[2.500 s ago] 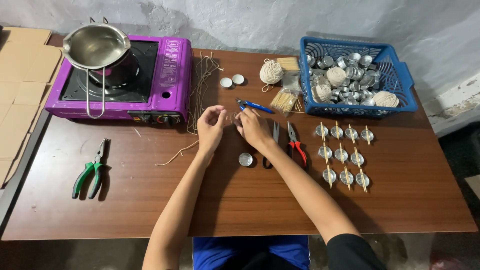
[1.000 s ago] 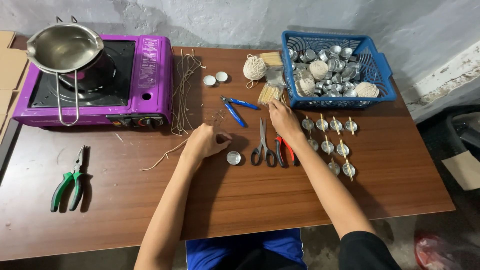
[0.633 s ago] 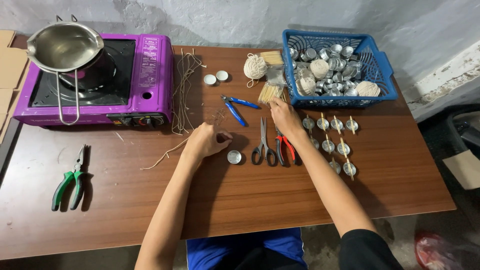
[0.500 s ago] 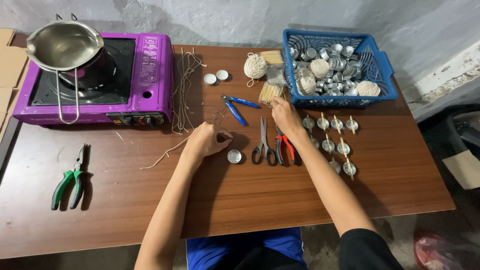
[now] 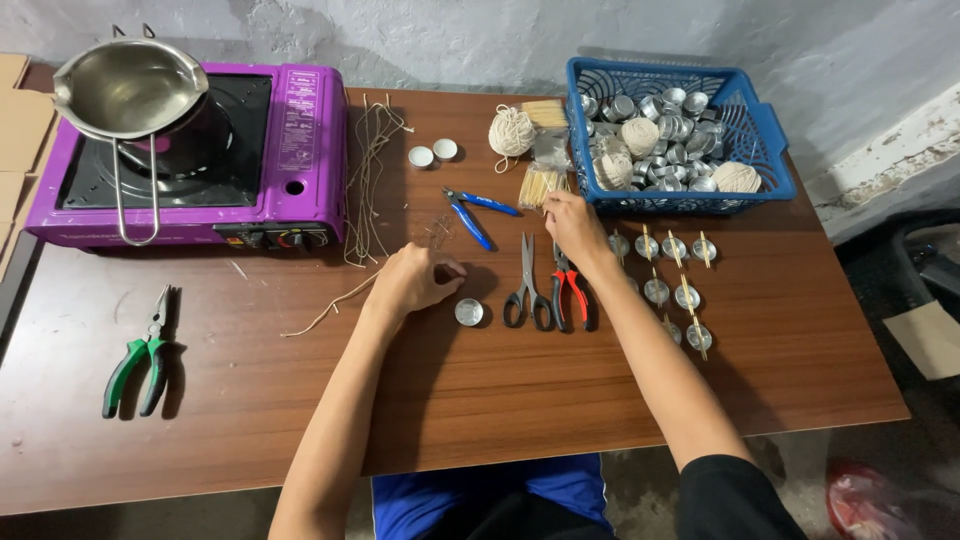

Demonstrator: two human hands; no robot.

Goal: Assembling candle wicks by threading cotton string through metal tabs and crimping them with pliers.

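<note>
Small round tin cup (image 5: 468,312), upright

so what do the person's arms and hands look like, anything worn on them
Both arms are bare from the wrist up past the elbow. The left hand and the right hand wear no gloves, and no rings, watch or bracelet show. A black sleeve covers the right upper arm at the bottom edge of the view.
</note>
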